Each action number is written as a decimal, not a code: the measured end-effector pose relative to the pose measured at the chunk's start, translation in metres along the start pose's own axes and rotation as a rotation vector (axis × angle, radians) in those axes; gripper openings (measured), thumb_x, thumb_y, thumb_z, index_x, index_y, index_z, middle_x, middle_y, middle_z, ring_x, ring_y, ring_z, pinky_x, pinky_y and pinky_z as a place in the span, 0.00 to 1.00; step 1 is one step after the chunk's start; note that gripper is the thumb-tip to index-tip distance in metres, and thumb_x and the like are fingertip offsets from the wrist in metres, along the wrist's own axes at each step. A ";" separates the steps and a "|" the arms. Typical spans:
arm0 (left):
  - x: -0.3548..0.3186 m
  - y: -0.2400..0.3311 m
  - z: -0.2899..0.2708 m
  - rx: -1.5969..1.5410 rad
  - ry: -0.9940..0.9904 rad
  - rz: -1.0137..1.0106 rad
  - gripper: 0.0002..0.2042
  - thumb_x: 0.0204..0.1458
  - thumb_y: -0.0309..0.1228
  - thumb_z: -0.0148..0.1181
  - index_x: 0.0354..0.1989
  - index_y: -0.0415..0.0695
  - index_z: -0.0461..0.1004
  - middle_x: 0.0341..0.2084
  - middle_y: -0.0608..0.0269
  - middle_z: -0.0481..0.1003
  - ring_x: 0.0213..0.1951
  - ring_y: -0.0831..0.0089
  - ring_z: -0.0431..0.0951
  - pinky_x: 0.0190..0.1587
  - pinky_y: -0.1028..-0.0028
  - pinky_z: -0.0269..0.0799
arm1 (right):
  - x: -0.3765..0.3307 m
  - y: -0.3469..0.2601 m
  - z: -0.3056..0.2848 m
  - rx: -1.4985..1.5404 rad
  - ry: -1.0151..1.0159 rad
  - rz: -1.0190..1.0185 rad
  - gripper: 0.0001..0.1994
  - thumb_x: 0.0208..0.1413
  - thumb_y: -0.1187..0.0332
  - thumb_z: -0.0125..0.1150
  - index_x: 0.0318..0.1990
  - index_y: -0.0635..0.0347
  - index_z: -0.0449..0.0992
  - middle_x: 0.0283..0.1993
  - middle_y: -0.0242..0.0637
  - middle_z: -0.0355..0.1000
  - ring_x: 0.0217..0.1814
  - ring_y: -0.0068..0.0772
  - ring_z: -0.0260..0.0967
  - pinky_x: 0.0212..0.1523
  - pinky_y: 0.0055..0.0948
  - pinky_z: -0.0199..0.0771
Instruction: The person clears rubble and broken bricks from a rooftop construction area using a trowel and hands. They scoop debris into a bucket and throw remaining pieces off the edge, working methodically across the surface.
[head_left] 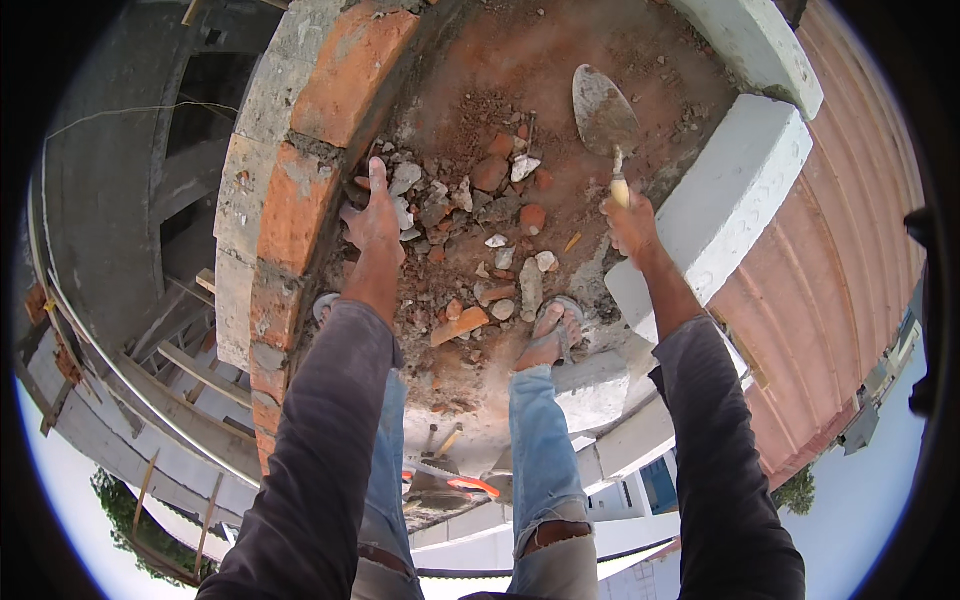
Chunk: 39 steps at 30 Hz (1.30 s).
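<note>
My right hand (pixel 634 228) is closed round the pale handle of a trowel (pixel 603 110). The trowel's mortar-smeared, leaf-shaped blade points away from me over reddish, dusty ground. My left hand (pixel 374 228) is at the left edge of a pile of broken stone and brick rubble (pixel 465 210), close beside an orange brick wall (pixel 292 215). One finger stretches forward and the others lie apart, partly hidden on the wall side. Pale stone pieces (pixel 405 180) lie right next to this hand. I see nothing held in it.
White blocks (pixel 735 190) form the right edge, with a reddish corrugated roof (pixel 830 250) beyond. My sandalled foot (pixel 550 335) stands by the rubble. Behind my legs lies a saw with an orange handle (pixel 472 486). A drop with timber planks (pixel 205 375) shows past the brick wall.
</note>
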<state>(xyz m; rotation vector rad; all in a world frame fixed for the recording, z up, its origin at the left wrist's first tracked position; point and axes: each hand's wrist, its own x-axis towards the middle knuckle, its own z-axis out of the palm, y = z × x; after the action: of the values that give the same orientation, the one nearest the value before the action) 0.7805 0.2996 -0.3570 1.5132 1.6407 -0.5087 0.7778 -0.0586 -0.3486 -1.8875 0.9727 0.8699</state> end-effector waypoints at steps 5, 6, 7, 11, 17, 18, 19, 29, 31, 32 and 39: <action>-0.012 0.016 0.014 0.171 0.019 -0.036 0.58 0.52 0.70 0.62 0.82 0.53 0.38 0.75 0.40 0.40 0.71 0.36 0.60 0.66 0.41 0.71 | -0.011 0.026 0.083 -0.332 -0.229 -0.103 0.20 0.56 0.66 0.66 0.53 0.69 0.77 0.41 0.55 0.82 0.47 0.54 0.81 0.49 0.43 0.78; -0.014 0.019 0.013 0.157 0.009 -0.034 0.57 0.53 0.69 0.62 0.82 0.53 0.38 0.75 0.39 0.40 0.70 0.35 0.60 0.65 0.41 0.72 | -0.022 0.030 0.111 -0.368 -0.166 -0.172 0.21 0.56 0.65 0.66 0.53 0.69 0.78 0.43 0.56 0.82 0.48 0.53 0.81 0.51 0.43 0.78; -0.016 0.021 0.012 0.162 -0.002 -0.042 0.55 0.54 0.67 0.62 0.82 0.53 0.38 0.74 0.40 0.41 0.69 0.35 0.62 0.64 0.42 0.74 | -0.033 0.031 0.135 -0.404 -0.100 -0.231 0.21 0.55 0.65 0.67 0.54 0.68 0.78 0.44 0.56 0.82 0.50 0.53 0.81 0.52 0.44 0.78; -0.014 0.017 0.004 0.118 -0.044 -0.047 0.53 0.55 0.64 0.63 0.82 0.54 0.41 0.75 0.39 0.41 0.71 0.36 0.61 0.65 0.42 0.73 | -0.062 0.024 0.182 -0.362 -0.318 -0.177 0.19 0.54 0.66 0.68 0.51 0.67 0.79 0.44 0.57 0.82 0.50 0.53 0.81 0.53 0.46 0.78; 0.004 -0.032 -0.029 0.096 -0.130 0.023 0.53 0.54 0.63 0.64 0.80 0.47 0.45 0.75 0.39 0.46 0.73 0.41 0.59 0.69 0.48 0.66 | -0.120 0.043 0.205 -0.325 -0.402 -0.166 0.16 0.54 0.65 0.68 0.48 0.62 0.81 0.41 0.55 0.82 0.45 0.53 0.81 0.49 0.46 0.79; 0.003 -0.045 -0.040 0.082 -0.154 0.015 0.54 0.53 0.64 0.65 0.80 0.45 0.45 0.75 0.39 0.47 0.73 0.42 0.58 0.70 0.48 0.65 | -0.137 0.051 0.205 -0.304 -0.410 -0.175 0.15 0.53 0.64 0.68 0.46 0.61 0.81 0.40 0.55 0.81 0.44 0.53 0.81 0.48 0.46 0.79; -0.002 -0.059 -0.050 0.067 -0.155 0.016 0.55 0.52 0.63 0.66 0.80 0.44 0.45 0.74 0.39 0.49 0.73 0.42 0.58 0.70 0.48 0.64 | -0.156 0.060 0.205 -0.314 -0.394 -0.131 0.14 0.53 0.64 0.68 0.45 0.62 0.81 0.39 0.55 0.81 0.43 0.52 0.81 0.47 0.45 0.79; -0.096 -0.122 -0.197 -0.036 -0.363 -0.144 0.50 0.52 0.57 0.70 0.76 0.41 0.54 0.72 0.47 0.60 0.72 0.51 0.62 0.70 0.58 0.60 | -0.398 0.039 0.180 -0.478 -0.322 0.044 0.16 0.50 0.64 0.68 0.43 0.66 0.78 0.37 0.54 0.81 0.42 0.54 0.81 0.45 0.47 0.79; -0.095 -0.099 -0.245 -0.090 -0.344 -0.152 0.41 0.52 0.55 0.70 0.70 0.45 0.67 0.63 0.48 0.72 0.66 0.53 0.71 0.67 0.61 0.65 | -0.438 0.004 0.203 -0.463 -0.341 0.041 0.18 0.50 0.63 0.68 0.44 0.67 0.78 0.37 0.54 0.81 0.42 0.54 0.82 0.46 0.47 0.80; -0.085 -0.084 -0.274 -0.156 -0.391 -0.136 0.39 0.52 0.55 0.70 0.70 0.49 0.67 0.66 0.50 0.70 0.67 0.54 0.69 0.68 0.60 0.64 | -0.453 -0.017 0.225 -0.407 -0.361 0.010 0.19 0.51 0.63 0.68 0.45 0.69 0.77 0.37 0.54 0.81 0.42 0.55 0.82 0.46 0.48 0.80; 0.105 0.066 -0.600 -0.293 0.003 0.119 0.52 0.51 0.65 0.65 0.80 0.56 0.47 0.78 0.50 0.48 0.76 0.40 0.50 0.64 0.26 0.58 | -0.516 -0.216 0.492 -0.035 -0.641 -0.328 0.17 0.60 0.63 0.61 0.43 0.73 0.71 0.37 0.62 0.77 0.41 0.62 0.79 0.43 0.52 0.75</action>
<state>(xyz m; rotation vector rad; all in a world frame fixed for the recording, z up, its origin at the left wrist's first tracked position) 0.6724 0.8341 -0.0787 1.3814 1.5404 -0.1915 0.6269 0.6073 -0.0502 -1.5682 0.2526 1.1830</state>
